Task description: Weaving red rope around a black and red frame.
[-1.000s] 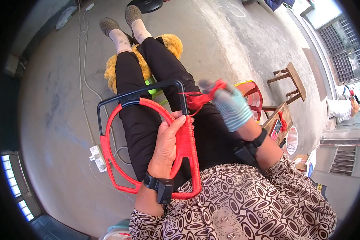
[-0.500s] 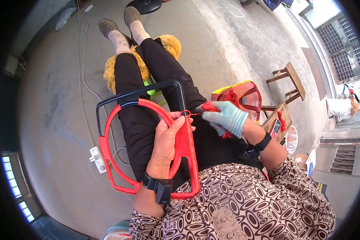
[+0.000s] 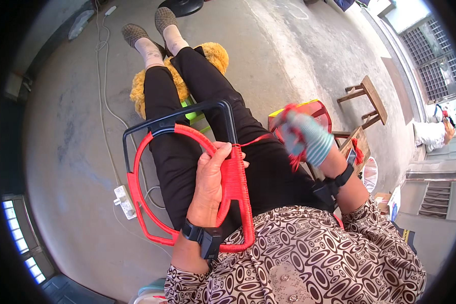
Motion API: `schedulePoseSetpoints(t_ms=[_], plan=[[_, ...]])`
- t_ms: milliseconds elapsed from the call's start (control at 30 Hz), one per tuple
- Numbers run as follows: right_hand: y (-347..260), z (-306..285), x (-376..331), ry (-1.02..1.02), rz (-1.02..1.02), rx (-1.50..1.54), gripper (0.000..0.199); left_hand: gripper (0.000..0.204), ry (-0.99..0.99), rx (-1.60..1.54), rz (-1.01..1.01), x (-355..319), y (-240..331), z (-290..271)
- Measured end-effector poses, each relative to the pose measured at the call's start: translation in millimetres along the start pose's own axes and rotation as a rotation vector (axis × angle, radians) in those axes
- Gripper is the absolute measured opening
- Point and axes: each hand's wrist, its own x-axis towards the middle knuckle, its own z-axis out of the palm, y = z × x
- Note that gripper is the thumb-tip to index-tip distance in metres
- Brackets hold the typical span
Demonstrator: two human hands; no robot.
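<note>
A black frame (image 3: 223, 109) lies across the person's lap, with a red hoop (image 3: 137, 187) inside it, partly wound with red cord (image 3: 234, 177). The left hand (image 3: 211, 180) grips the wrapped stretch of the hoop, fingers curled round it. The right hand (image 3: 304, 137), in a striped glove, is raised beside a red stool (image 3: 316, 109) and clenched on the cord, which runs taut across to the hoop.
</note>
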Motion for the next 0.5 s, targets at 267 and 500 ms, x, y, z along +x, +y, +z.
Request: schedulePoseSetpoints(t_ms=[267, 500], plan=[[-46, -106, 0, 0.657, -0.442, 0.503, 0.036, 0.011, 0.011, 0.018, -0.027, 2, -2, -3], [0, 32, -6, -0.273, 0.256, -0.739, 0.030, 0.032, 0.060, -0.007, 0.098, 7, -4, -7]])
